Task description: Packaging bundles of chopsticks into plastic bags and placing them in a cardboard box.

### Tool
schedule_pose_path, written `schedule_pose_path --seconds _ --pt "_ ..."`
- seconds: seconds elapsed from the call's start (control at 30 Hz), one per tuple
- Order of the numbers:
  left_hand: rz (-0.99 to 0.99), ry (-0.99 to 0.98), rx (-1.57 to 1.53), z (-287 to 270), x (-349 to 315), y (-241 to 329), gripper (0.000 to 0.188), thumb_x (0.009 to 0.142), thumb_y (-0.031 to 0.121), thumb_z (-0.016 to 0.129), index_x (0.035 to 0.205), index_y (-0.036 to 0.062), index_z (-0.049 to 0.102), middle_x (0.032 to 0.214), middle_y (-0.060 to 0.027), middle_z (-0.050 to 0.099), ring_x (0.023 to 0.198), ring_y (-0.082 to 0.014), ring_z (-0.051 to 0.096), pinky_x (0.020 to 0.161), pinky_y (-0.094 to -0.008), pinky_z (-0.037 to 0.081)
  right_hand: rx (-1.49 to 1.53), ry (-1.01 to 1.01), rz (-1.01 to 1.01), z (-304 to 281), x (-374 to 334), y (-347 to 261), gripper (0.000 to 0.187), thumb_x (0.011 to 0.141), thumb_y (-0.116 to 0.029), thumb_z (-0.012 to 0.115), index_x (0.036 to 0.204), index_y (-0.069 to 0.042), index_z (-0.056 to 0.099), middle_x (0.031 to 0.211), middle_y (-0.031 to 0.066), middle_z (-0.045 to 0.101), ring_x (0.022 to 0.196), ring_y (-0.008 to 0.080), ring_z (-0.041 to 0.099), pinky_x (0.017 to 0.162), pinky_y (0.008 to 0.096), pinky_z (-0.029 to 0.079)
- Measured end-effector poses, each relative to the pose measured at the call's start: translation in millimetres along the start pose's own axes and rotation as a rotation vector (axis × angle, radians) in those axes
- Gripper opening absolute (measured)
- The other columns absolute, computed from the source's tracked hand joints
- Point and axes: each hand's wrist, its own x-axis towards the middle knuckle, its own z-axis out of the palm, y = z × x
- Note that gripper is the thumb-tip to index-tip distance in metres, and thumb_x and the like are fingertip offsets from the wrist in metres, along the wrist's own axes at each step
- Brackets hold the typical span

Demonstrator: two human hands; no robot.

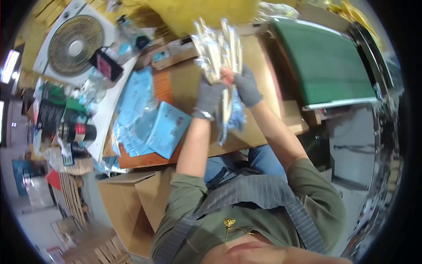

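My gloved left hand and gloved right hand are together above the table, their bare fingertips meeting. Both are closed around a bundle of long, thin, pale sticks in clear shiny wrappers. The sticks fan out upward in two clumps, and their lower ends hang below my hands beside a bluish part. What kind of sticks they are I cannot make out. Left of my left forearm, flat blue printed packets lie in an overlapping pile on the brown table.
A green conveyor belt stands at the right. To the left are a fan, a phone and a black flask beside a white ledge. An open cardboard box sits below the table's left edge; yellow sacking lies behind.
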Motion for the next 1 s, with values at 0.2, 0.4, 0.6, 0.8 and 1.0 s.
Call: schedule_pose_path --seconds 0.2,0.4,0.6,0.8,1.0 --pt "0.348 -0.386 -0.115 -23 -40 13 0.056 0.068 0.017 0.082 0.115 0.0022 0.057 0.107 -0.0069 0.064 0.096 -0.0164 0.062 0.082 -0.0312 0.052 -0.263 -0.159 -0.003 -7 -38 -48 0.110 0.065 -0.021 0.085 0.147 -0.001 0.015 0.132 0.0137 0.046 0.122 0.0227 0.045 0.104 0.0333 0.034" --pt "0.405 -0.438 0.034 -18 -53 -33 0.071 0.066 0.021 0.083 0.125 0.0049 0.047 0.122 -0.0087 0.057 0.109 -0.0210 0.057 0.093 -0.0339 0.047 -0.417 -0.238 -0.044 -18 -69 -26 0.099 0.063 -0.014 0.086 0.142 -0.002 0.028 0.131 0.0134 0.048 0.122 0.0212 0.046 0.102 0.0329 0.037" --pt "0.036 -0.622 -0.309 -33 -108 2 0.055 0.069 0.019 0.081 0.117 0.0057 0.057 0.110 -0.0048 0.062 0.099 -0.0160 0.060 0.088 -0.0330 0.051 -0.346 -0.002 0.031 50 -110 -57 0.072 0.074 -0.013 0.077 0.134 0.001 0.038 0.107 0.0110 0.058 0.088 0.0168 0.061 0.072 0.0276 0.052" --pt "-0.443 -0.536 -1.035 12 -197 -87 0.085 0.064 0.060 0.074 0.119 -0.0012 0.053 0.115 -0.0110 0.059 0.101 -0.0235 0.061 0.084 -0.0359 0.053 0.046 -0.464 0.683 5 -121 -15 0.041 0.078 -0.013 0.071 0.113 0.003 0.057 0.092 0.0092 0.063 0.078 0.0171 0.062 0.071 0.0311 0.050" --pt "0.309 0.020 0.916 -99 -179 -89 0.052 0.081 0.029 0.063 0.123 0.0022 0.050 0.107 -0.0189 0.061 0.095 -0.0328 0.060 0.080 -0.0410 0.048 0.069 -0.301 0.578 -4 -143 5 0.021 0.076 -0.023 0.066 0.078 -0.004 0.058 0.074 0.0100 0.059 0.082 0.0254 0.061 0.081 0.0367 0.048"
